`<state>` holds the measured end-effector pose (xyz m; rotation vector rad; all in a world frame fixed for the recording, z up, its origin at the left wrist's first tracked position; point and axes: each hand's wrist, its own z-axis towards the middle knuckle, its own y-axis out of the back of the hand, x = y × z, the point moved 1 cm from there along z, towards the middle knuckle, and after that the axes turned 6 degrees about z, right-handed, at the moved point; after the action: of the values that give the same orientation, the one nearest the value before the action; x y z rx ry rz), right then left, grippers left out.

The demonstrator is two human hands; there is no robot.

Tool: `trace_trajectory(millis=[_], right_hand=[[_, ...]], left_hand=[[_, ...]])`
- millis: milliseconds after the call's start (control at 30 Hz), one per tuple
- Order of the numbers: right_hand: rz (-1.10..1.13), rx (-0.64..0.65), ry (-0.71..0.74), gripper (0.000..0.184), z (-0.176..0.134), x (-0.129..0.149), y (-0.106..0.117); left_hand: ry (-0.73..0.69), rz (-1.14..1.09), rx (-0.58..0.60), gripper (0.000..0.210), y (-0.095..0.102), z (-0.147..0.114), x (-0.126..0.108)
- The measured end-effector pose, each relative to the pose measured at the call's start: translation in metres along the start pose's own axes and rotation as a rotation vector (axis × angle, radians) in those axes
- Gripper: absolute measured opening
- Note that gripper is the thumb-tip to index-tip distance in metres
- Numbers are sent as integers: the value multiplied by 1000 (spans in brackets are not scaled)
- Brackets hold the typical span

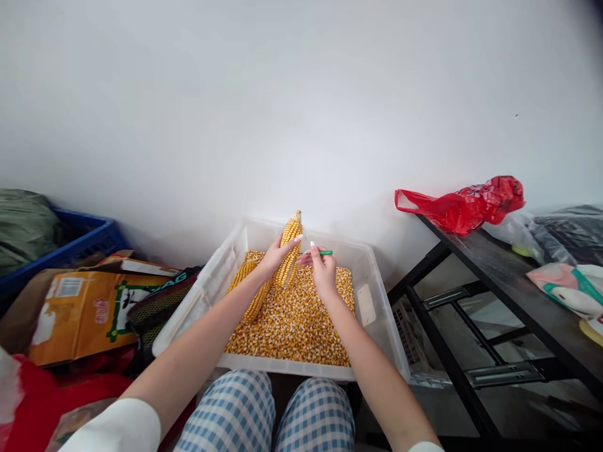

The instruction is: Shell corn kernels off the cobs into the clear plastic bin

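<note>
Left hand (276,257) grasps slightly tilted corn ear (289,243) above translucent bin (306,368); right hand (323,271) grips green-handled tool (326,253) just right of ear; loose kernels (292,333) below, more ears (257,306) at left within bin

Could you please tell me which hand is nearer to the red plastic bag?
Right. The right hand sits left of the red plastic bag, over the corn kernels; the left hand lies farther left.
</note>
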<state>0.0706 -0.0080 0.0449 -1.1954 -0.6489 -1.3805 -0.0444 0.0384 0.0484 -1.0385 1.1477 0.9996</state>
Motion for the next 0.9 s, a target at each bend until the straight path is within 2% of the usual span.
trace_trajectory(millis=[167, 333, 500, 667, 800, 900], right_hand=[[-162, 55, 39, 30, -2, -5, 0], [-65, 99, -83, 33, 2, -5, -2], [61, 101, -224, 35, 8, -4, 4], [142, 116, -319, 34, 12, -1, 10], [152, 165, -419, 36, 14, -1, 14], [128, 203, -472, 38, 12, -1, 12]], left_hand=[[-16, 187, -49, 58, 1, 3, 6], [-157, 339, -140, 56, 3, 2, 1], [-257, 458, -57, 54, 2, -1, -3], [-212, 393, -81, 55, -1, 0, 1], [-166, 316, -17, 54, -3, -1, 3], [-121, 256, -18, 51, -2, 1, 5]])
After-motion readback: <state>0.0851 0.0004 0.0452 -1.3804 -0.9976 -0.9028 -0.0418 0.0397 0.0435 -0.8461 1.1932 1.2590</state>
